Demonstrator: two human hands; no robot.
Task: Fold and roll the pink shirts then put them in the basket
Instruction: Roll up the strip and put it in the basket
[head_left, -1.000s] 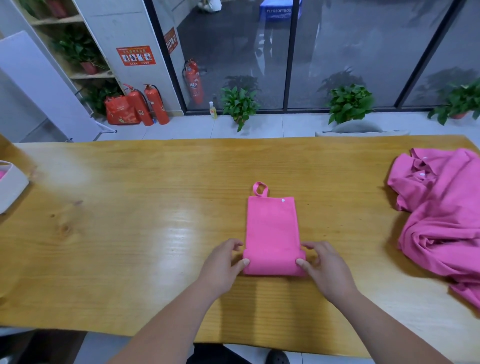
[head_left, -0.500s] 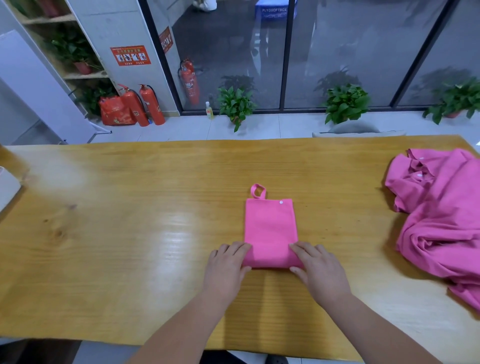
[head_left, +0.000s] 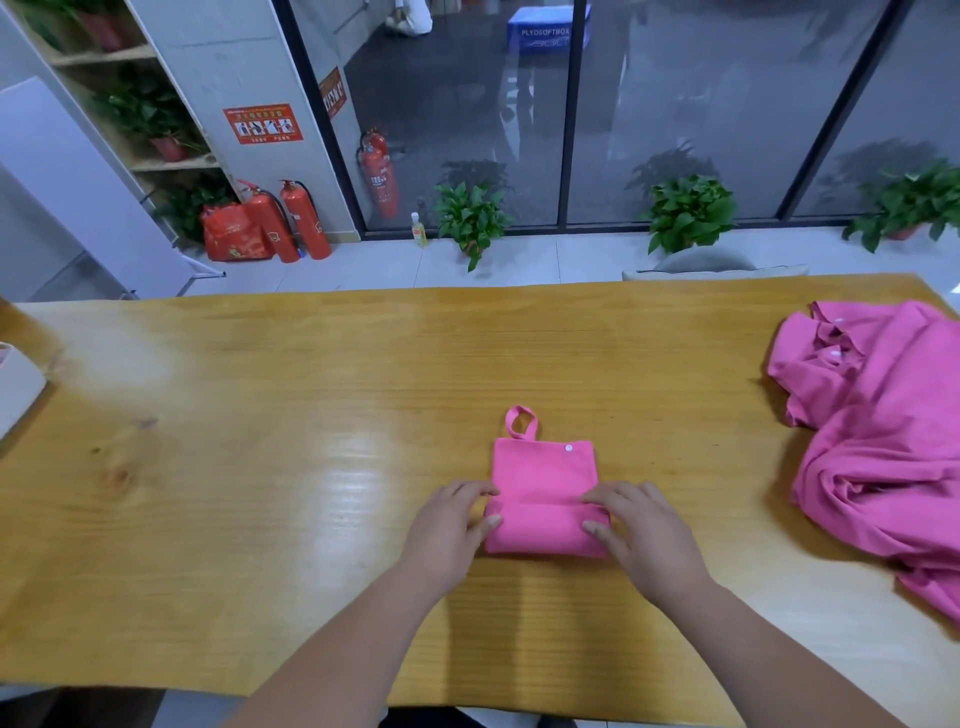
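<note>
Roll on folded pink shirt (head_left: 543, 480), centre of table (head_left: 249, 447), fatter than a second ago; left hand (head_left: 451, 526) and right hand (head_left: 640, 526) grip its ends. Rolling roughly half done; basket (head_left: 15, 391) probably that white object far left.

Here's the folded pink cloth shirt (head_left: 543, 478), lying on the long yellow wooden table (head_left: 260, 441), its rolled end nearest the person. The left hand (head_left: 449, 525) grips the roll's left end, the right hand (head_left: 641, 530) its right end. Well off to the shirt's right sits the crumpled heap of pink shirts (head_left: 883, 441). Far to its left, at the table's edge, the white fabric basket (head_left: 15, 384). Behind it, beyond the table, leafy green potted plants (head_left: 470, 218) on the floor.
</note>
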